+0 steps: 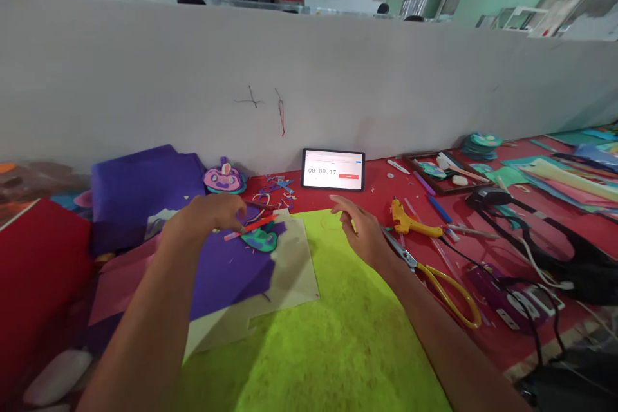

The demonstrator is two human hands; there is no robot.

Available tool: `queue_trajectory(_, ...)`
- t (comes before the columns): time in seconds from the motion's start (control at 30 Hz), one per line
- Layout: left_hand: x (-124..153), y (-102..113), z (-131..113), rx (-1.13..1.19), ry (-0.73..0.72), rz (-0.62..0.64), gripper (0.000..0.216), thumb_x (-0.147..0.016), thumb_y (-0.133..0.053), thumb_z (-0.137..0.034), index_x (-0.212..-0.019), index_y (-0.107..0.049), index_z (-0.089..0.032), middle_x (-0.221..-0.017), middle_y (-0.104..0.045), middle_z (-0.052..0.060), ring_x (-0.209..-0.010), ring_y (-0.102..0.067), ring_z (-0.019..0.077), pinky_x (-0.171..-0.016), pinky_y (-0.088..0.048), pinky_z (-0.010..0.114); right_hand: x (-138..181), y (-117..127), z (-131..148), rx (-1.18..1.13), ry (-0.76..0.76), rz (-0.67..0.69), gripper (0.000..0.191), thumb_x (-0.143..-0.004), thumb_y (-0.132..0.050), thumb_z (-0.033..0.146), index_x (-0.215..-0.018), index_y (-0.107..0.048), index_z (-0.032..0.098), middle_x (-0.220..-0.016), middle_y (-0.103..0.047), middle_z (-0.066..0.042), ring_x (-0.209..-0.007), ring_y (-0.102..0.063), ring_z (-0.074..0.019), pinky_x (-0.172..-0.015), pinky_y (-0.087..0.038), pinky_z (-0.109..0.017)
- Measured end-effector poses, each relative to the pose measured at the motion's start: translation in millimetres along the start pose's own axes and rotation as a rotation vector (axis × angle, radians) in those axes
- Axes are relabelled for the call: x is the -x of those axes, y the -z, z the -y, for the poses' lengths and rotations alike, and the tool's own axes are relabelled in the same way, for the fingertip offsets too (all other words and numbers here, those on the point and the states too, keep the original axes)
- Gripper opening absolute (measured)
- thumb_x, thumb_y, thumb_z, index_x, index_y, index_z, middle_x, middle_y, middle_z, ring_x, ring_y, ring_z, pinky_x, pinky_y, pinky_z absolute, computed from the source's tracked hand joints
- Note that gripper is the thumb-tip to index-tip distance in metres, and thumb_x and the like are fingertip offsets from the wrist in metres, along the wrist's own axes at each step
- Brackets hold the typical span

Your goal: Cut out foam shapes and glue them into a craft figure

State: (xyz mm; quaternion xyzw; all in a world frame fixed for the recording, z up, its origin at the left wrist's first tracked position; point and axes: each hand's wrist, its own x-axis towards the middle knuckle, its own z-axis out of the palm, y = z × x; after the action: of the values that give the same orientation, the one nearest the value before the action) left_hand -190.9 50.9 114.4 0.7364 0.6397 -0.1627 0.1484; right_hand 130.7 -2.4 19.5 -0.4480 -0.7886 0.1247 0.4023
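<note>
Stick: a thin red stick lies slantwise on the purple sheet, left of centre.
Teal piece: a small cut felt shape sits just near of the stick on the same sheet; whether the two touch cannot be told.
Handling: both are judged light. The stick looks stiff and narrow, and would be best pinched near its middle. The teal piece looks soft and floppy, and would be best lifted by an edge without crushing.
Left hand: the fingers are curled narrow with the tips at the stick's left half; an actual pinch cannot be confirmed.
Right hand: open, fingers spread, holding nothing, above the far edge of the lime sheet.
Underlay: a white sheet shows between the purple and lime sheets.
Right: the scissors are just beside the right wrist, with the glue gun farther off.
Far: a tablet leans at the wall with its timer reading 00:00:17; a pink figure lies to its left.
Table: red, with scraps near the tablet.
</note>
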Motion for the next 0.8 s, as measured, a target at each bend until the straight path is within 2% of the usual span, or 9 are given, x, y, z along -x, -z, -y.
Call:
queue_trajectory(0.03, 1.5, 0.6, -4.8, 0.006, -0.02, -0.05, 0.02, -0.074, -0.068, -0.031, -0.092, -0.07, -0.021, -0.088, -0.073, 0.006, -0.074, -0.061, 0.0217, -0.069, -0.041, 0.031, -0.3, 8.1, 3.2, 0.013, -0.022, -0.035, 0.047, -0.095, -0.042, 0.011, -0.139, -0.052, 0.025, -0.111, -0.073, -0.008, -0.093, -0.069, -0.0216, -0.083, -0.053, -0.035)
queue_trajectory(0.1, 3.0, 0.1, -20.1, 0.018, -0.11, -0.136, 0.018, -0.082, -0.061, -0.035, -0.093, -0.068, -0.021, -0.09, -0.072, 0.006, -0.075, -0.062, 0.0221, -0.067, -0.039, 0.03, 4.6, 30.5, 9.9, 0.107, -0.077, -0.05, 0.03, -0.098, -0.042, 0.016, -0.121, -0.061, 0.023, -0.109, -0.072, -0.01, -0.095, -0.069, -0.0235, -0.082, -0.051, -0.035)
queue_trajectory(0.17, 0.2, -5.3, -40.9, 0.03, -0.268, -0.235, 0.017, -0.088, -0.053, -0.032, -0.085, -0.065, -0.02, -0.085, -0.07, 0.006, -0.075, -0.062, 0.0215, -0.066, -0.037, 0.03, 20.8, 57.7, 13.9, 0.273, -0.137, 0.054, 0.019, -0.098, -0.043, 0.019, -0.102, -0.062, 0.023, -0.1, -0.072, -0.009, -0.091, -0.069, -0.0256, -0.078, -0.049, -0.035)
queue_trajectory(0.23, -8.4, -17.0, -63.2, 0.068, -0.373, -0.321, 0.018, -0.091, -0.052, -0.032, -0.085, -0.065, -0.02, -0.085, -0.07, 0.006, -0.078, -0.063, 0.0213, -0.068, -0.039, 0.029, 48.4, 84.2, 12.4, 0.454, -0.243, 0.158, 0.017, -0.098, -0.043, 0.02, -0.095, -0.06, 0.023, -0.094, -0.071, -0.008, -0.084, -0.069, -0.0258, -0.07, -0.048, -0.034)
queue_trajectory(0.33, -29.3, -42.6, -91.5, 0.154, -0.61, -0.328, 0.015, -0.092, -0.055, -0.031, -0.095, -0.066, -0.02, -0.104, -0.071, 0.006, -0.093, -0.065, 0.0204, -0.079, -0.044, 0.029, 100.1, 112.1, 1.5, 0.641, -0.355, 0.274, 0.014, -0.094, -0.046, 0.019, -0.087, -0.057, 0.023, -0.089, -0.07, -0.01, -0.078, -0.07, -0.0264, -0.06, -0.045, -0.032)
queue_trajectory(0.47, -51.4, -72.4, -111.6, 0.161, -0.546, -0.413, 0.025, -0.094, -0.057, -0.03, -0.115, -0.064, -0.018, -0.124, -0.066, 0.013, -0.116, -0.06, 0.0272, -0.098, -0.043, 0.037, 151.4, 119.4, -9.2, 0.782, -0.4, 0.277, 0.01, -0.094, -0.053, 0.032, -0.091, -0.058, 0.024, -0.085, -0.07, -0.009, -0.069, -0.07, -0.0273, -0.057, -0.046, -0.034)
queue_trajectory(0.57, -56.0, -81.6, -116.2, 0.157, -0.455, -0.479, 0.033, -0.094, -0.058, -0.031, -0.124, -0.059, -0.017, -0.13, -0.062, 0.016, -0.125, -0.054, 0.0319, -0.103, -0.04, 0.044, 164.3, 111.9, -9.0, 0.802, -0.364, 0.304, 0.012, -0.093, -0.056, 0.034, -0.095, -0.058, 0.023, -0.09, -0.07, -0.011, -0.08, -0.072, -0.0311, -0.06, -0.05, -0.035)
queue_trajectory(0.7, -58.3, -81.4, -116.2, 0.152, -0.369, -0.499, 0.034, -0.091, -0.064, -0.036, -0.12, -0.06, -0.018, -0.125, -0.063, 0.015, -0.124, -0.054, 0.0327, -0.101, -0.04, 0.045, 168.7, 104.5, -12.8, 0.797, -0.342, 0.275, 0.009, -0.093, -0.055, 0.031, -0.091, -0.055, 0.023, -0.087, -0.068, -0.012, -0.079, -0.072, -0.0318, -0.059, -0.052, -0.036)
queue_trajectory(0.8, -64.0, -80.5, -115.5, 0.165, -0.364, -0.471, 0.029, -0.09, -0.065, -0.036, -0.113, -0.062, -0.018, -0.117, -0.067, 0.013, -0.116, -0.058, 0.031, -0.099, -0.041, 0.045, 174.8, 105.1, -20.1, 0.76, -0.354, 0.214, 0.006, -0.094, -0.051, 0.026, -0.095, -0.055, 0.022, -0.086, -0.067, -0.012, -0.077, -0.071, -0.032, -0.061, -0.053, -0.038)
